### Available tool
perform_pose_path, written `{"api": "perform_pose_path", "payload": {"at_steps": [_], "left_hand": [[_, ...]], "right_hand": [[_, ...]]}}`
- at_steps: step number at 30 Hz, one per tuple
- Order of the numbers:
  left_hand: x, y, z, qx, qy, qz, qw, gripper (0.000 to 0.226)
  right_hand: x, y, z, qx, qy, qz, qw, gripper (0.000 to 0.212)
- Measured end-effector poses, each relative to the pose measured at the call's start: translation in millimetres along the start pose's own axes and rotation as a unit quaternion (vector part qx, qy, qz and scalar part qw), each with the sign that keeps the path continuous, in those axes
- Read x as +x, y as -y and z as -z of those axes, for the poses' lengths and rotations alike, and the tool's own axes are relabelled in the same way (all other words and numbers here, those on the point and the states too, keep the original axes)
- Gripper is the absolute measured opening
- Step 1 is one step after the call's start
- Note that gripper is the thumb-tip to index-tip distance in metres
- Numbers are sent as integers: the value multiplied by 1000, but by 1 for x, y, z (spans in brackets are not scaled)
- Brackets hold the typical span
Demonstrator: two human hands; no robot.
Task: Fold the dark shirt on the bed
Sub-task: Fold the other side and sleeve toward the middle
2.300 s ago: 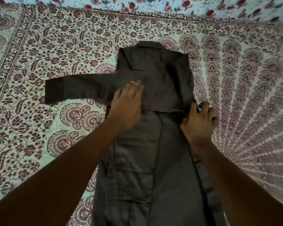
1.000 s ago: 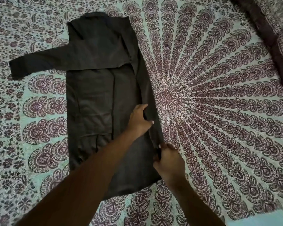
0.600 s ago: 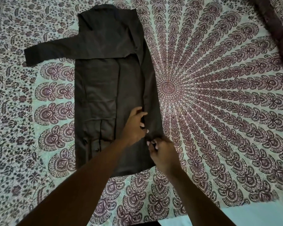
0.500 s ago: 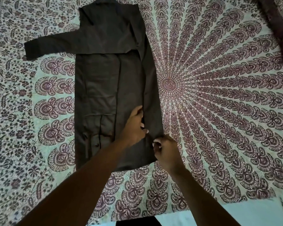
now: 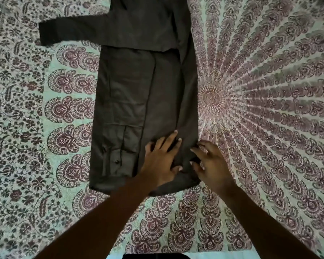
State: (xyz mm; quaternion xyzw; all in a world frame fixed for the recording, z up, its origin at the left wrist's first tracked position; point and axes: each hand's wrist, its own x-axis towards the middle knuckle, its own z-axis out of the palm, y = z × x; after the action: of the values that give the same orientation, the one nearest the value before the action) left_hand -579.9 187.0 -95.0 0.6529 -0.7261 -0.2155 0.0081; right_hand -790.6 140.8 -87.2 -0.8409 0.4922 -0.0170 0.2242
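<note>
Left hand (image 5: 160, 157) flat, grip apart, pins shirt (image 5: 131, 101) near 6 o'clock hem; right hand (image 5: 211, 161) at its 3 o'clock edge, grip unclear, should smooth that fold straight.

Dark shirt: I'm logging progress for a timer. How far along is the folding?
Done: the dark shirt lies flat as a narrow strip, with its right edge turned in. In hand: the left hand presses flat near the hem, and the right hand touches the right edge. Remaining: one sleeve sticks out sideways, and no hem-to-collar fold shows.
</note>
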Motion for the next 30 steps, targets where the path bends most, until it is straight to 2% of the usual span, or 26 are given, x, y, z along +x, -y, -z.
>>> {"api": "perform_pose_path", "payload": {"at_steps": [4,8,13,18,20,21,24,26,28,30], "left_hand": [[-2,7,-5,-6,9,25,1000,100],[10,6,2,3,75,55,996,117],[12,-1,9,20,109,77,991,125],[22,-5,15,26,119,75,990,134],[29,-6,20,24,120,60,991,128],[33,-6,22,9,90,63,994,118],[62,-6,34,-78,-92,109,987,64],[101,1,46,-140,-166,146,965,41],[158,15,62,-218,-187,170,943,40],[219,32,78,-331,-170,202,906,42]], "right_hand": [[12,-19,5,-146,59,141,977,53],[34,-38,13,-204,120,238,942,72],[113,-65,32,-259,102,276,920,81],[195,-75,51,-256,77,246,932,79],[207,-70,52,-241,70,235,939,78],[206,-70,49,-236,60,234,941,77],[200,-76,39,-230,12,231,945,72],[199,-79,36,-223,-2,232,947,71],[201,-81,33,-219,-5,231,948,72],[203,-83,31,-215,-6,232,949,73]]}}
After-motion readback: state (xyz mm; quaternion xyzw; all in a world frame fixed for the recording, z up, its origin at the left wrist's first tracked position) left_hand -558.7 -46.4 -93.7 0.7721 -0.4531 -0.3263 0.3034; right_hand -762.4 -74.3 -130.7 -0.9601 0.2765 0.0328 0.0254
